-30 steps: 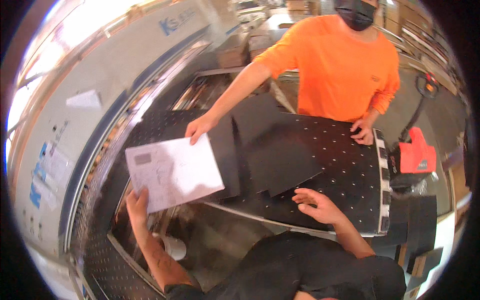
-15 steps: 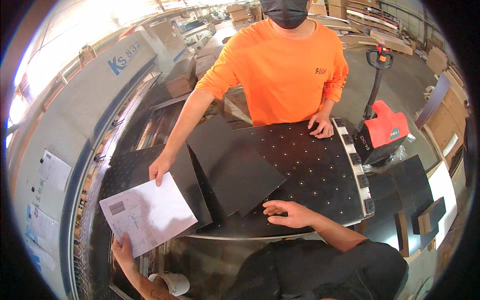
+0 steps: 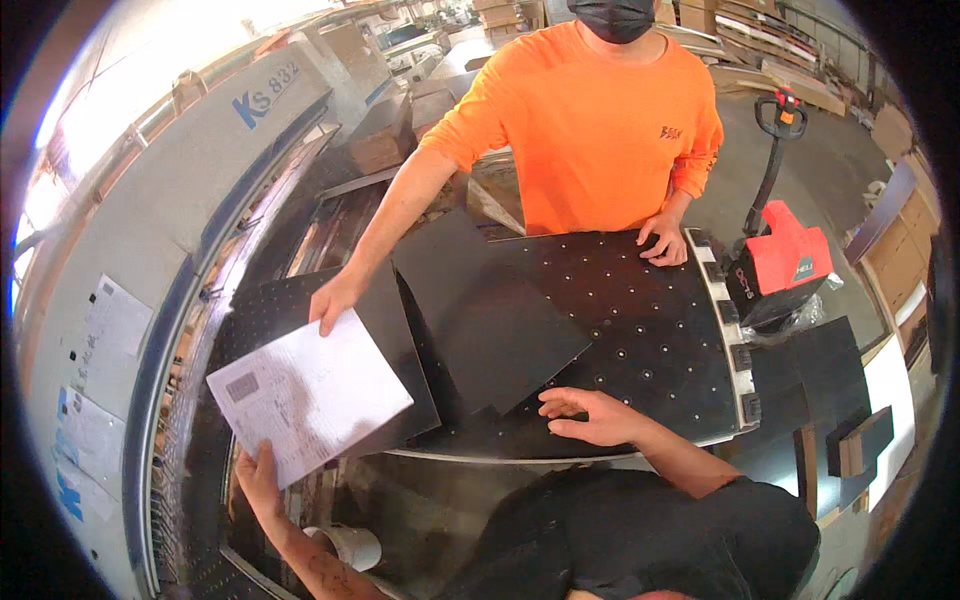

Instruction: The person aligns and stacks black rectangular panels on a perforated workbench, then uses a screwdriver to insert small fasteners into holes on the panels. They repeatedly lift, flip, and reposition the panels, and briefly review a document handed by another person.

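Observation:
A white printed sheet of paper point(image 3: 315, 395) is held up at the left, over a dark panel point(image 3: 400, 345) on the table. My left hand point(image 3: 262, 480) grips its near lower edge, thumb on top. Another person's hand point(image 3: 338, 298), from an orange sleeve, pinches the far edge of the same sheet. My right hand point(image 3: 590, 415) holds nothing, fingers apart and slightly bent, over the front edge of the black studded table point(image 3: 640, 360). Close beside it lies another black panel point(image 3: 500, 340), overlapping the studded surface.
Across the table stands a masked person in an orange shirt point(image 3: 610, 140), the other hand resting on the table. A large pale machine point(image 3: 190, 190) runs along the left. At the right are a red pallet truck point(image 3: 785, 255) and dark boards point(image 3: 815, 370). A white bucket point(image 3: 355, 547) stands below.
The view has shifted slightly, so the scene sits farther right and higher. The paper has moved a little away from me, both hands still on it. My right hand stays open over the table.

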A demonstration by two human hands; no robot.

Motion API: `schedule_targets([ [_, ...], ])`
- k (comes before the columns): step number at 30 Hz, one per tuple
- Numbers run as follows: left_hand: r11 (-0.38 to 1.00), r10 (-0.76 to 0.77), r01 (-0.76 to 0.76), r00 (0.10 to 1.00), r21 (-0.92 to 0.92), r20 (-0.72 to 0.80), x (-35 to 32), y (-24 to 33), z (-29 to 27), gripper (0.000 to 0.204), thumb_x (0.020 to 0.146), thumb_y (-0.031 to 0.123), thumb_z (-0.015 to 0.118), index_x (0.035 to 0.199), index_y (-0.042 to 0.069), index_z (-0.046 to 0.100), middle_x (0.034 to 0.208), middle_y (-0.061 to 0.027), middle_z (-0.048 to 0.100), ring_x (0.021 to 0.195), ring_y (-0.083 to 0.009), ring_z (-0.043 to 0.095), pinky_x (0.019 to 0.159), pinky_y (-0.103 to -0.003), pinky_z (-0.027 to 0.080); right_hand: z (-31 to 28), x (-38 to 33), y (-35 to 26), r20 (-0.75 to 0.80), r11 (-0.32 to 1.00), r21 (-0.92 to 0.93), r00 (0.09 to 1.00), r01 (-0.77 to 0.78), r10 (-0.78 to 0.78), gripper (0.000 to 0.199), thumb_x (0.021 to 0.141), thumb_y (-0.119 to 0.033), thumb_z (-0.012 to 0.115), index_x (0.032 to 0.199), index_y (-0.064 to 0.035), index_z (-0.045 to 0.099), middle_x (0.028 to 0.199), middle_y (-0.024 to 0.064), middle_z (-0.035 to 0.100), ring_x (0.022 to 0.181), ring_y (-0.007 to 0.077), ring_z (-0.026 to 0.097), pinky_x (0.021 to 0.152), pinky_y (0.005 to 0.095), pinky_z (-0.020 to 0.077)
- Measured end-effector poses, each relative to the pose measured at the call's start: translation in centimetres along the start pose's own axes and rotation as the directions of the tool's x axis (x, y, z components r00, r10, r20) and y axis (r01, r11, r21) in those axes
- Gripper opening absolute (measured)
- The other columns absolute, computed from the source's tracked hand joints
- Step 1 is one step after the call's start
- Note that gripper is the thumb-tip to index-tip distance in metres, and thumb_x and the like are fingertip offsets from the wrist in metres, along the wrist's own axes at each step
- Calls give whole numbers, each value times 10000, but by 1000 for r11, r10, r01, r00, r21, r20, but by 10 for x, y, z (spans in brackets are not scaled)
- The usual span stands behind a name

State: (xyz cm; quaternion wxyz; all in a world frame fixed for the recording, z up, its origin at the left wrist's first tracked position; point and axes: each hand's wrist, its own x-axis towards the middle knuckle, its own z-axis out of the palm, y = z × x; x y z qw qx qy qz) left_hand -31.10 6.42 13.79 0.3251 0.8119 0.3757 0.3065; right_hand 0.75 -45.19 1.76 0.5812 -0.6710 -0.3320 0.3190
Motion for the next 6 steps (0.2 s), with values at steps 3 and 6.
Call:
schedule_targets([
  [3,953,130,-108,990,-284,61,8,21,42,319,1040,186,638,1217,-75,691,1012,-51,715,865,-95,589,758,-289,491,-3,-5,-2,28,997,-66,999,37,-35,601,1000,-308,738,1489,-36,517,1340,163,692,1247,255,662,1123,403,479],
  [6,929,103,-79,993,-362,48,10,31,57,354,1037,212,675,1282,-43,690,1064,-47,734,902,-110,609,813,-304,501,1,-7,-3,24,998,-65,999,22,-21,644,982,-368,760,1491,-53,521,1364,159,681,1262,258,651,1137,405,464],
])
